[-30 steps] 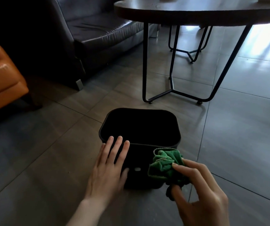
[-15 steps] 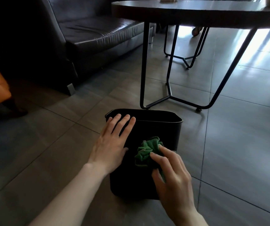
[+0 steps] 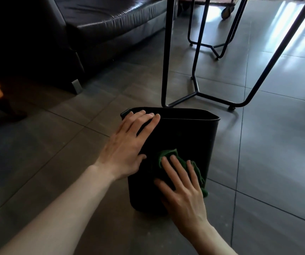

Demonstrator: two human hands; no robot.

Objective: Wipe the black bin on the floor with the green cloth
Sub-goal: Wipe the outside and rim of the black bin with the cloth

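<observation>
So the black bin (image 3: 184, 137) sits upright on the grey tiled floor (image 3: 276, 162), lower middle of the frame. We've got the green cloth (image 3: 168, 157) bunched against its near wall, low down, with our right hand (image 3: 183, 192) flat on top of it, fingers spread and pressing rather than gripping. Our left hand (image 3: 129, 142) lies flat on the bin's upper left corner, fingers straight and close together, tips at the rim. Just behind the bin stand black metal table legs (image 3: 166, 52). A dark leather sofa (image 3: 102, 24) fills the upper left.
</observation>
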